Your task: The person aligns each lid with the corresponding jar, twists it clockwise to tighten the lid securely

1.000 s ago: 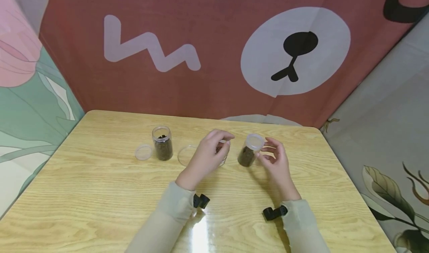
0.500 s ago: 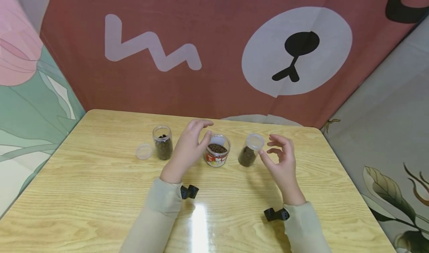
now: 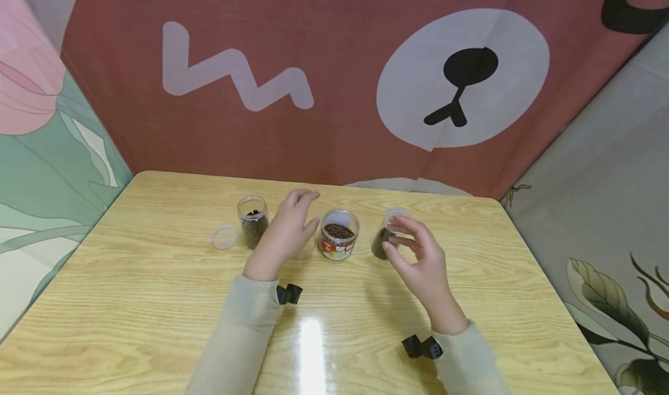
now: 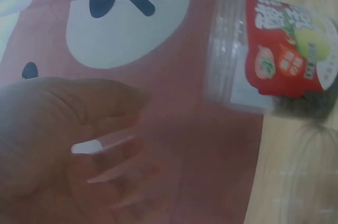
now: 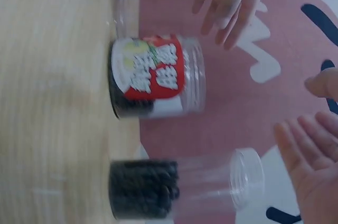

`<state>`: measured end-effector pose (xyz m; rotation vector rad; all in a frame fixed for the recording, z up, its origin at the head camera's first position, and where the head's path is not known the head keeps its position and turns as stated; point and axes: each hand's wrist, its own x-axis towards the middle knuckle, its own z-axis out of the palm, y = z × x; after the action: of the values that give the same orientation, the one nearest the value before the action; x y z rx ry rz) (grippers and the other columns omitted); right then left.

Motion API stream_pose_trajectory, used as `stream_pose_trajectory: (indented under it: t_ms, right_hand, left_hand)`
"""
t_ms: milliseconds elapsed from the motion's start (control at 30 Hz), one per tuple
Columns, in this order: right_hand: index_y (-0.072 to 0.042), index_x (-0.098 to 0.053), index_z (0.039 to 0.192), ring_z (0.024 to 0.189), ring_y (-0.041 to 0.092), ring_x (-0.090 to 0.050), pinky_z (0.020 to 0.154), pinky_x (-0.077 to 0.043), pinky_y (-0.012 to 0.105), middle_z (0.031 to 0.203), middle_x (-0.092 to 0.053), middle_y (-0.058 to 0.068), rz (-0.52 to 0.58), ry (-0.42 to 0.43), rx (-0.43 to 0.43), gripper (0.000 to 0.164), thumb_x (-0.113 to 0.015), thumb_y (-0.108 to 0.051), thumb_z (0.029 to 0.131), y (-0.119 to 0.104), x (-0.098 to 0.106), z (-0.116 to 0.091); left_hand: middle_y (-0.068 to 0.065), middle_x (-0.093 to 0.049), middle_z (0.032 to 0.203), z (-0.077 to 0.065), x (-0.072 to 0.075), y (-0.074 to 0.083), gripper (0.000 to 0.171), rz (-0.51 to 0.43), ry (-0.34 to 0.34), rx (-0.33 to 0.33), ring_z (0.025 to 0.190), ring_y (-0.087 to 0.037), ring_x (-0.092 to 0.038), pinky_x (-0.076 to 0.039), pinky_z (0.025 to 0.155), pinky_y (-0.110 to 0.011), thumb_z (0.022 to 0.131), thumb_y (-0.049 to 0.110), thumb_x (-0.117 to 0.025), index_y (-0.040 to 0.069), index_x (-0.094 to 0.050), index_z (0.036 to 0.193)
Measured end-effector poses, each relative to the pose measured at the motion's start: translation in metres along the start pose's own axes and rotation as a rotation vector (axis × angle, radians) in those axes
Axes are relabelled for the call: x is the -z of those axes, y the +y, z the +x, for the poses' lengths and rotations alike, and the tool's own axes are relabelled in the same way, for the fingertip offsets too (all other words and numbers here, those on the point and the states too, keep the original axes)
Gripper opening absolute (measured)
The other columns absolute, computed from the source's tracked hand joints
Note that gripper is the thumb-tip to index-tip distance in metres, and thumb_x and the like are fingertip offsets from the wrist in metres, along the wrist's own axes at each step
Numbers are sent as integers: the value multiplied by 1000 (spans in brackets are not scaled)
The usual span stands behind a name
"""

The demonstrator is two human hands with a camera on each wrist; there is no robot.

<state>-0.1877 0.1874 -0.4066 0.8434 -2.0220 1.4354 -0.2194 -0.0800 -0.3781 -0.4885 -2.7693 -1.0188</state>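
My left hand [image 3: 282,229] hovers between the left jar and the middle tub, fingers loosely bent and holding nothing. The middle tub [image 3: 337,247], clear with a red printed label [image 4: 288,49], is uncovered and holds brown granules. A clear round lid [image 3: 304,250] lies beside it, partly hidden by the left hand. My right hand [image 3: 420,261] is in front of the right jar [image 3: 380,245], its thumb and fingers spread apart. That slim clear jar, partly filled with dark granules, has a translucent cap [image 5: 248,179]; the right wrist view shows a gap between hand and cap.
A slim clear jar [image 3: 253,226] of dark granules stands uncovered on the left, partly behind the left hand. Its small round lid [image 3: 225,237] lies flat next to it. Everything rests on a wood-grain table [image 3: 157,302] before a printed cloth [image 3: 313,145].
My left hand has moved left from over the middle tub, now partly hiding the large lid. My right hand drew slightly away from the right jar, then moved left in front of it.
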Motion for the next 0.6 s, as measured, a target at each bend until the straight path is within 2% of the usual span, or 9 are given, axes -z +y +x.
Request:
stream_pose_trajectory:
  t_ms: [133,300,467,600]
  right_hand:
    - [6,-56,135,114,30,-64,90,-57,29,129,-61,23,-68,-61,-103,56,-73,17,83,0,-9,-5]
    - [8,-52,139,118,38,-62,94,-56,35,135,-60,20,-76,-127,-232,61,-75,14,83,1,-17,-7]
    - [7,-46,144,125,41,-57,99,-53,43,141,-55,25,-43,-194,-401,65,-75,8,86,4,-23,-9]
    - [6,-41,149,131,41,-52,103,-50,47,145,-50,26,-26,-242,-507,69,-75,2,89,8,-26,-11]
  left_hand:
    - [-25,-32,157,0,-2,-4,59,15,-99,69,141,-45,-37,-43,110,-53,101,10,-63,0,-38,153]
    - [-23,-24,162,1,-6,-9,67,-2,-174,133,144,-47,-31,-40,111,-55,100,11,-64,2,-31,157]
    - [-24,-20,164,3,-8,-12,71,-32,-242,163,146,-49,-24,-33,115,-58,95,4,-60,2,-28,158]
    - [-26,-19,163,2,-9,-14,70,-10,-286,173,148,-49,-21,-28,118,-59,94,4,-57,0,-28,158]
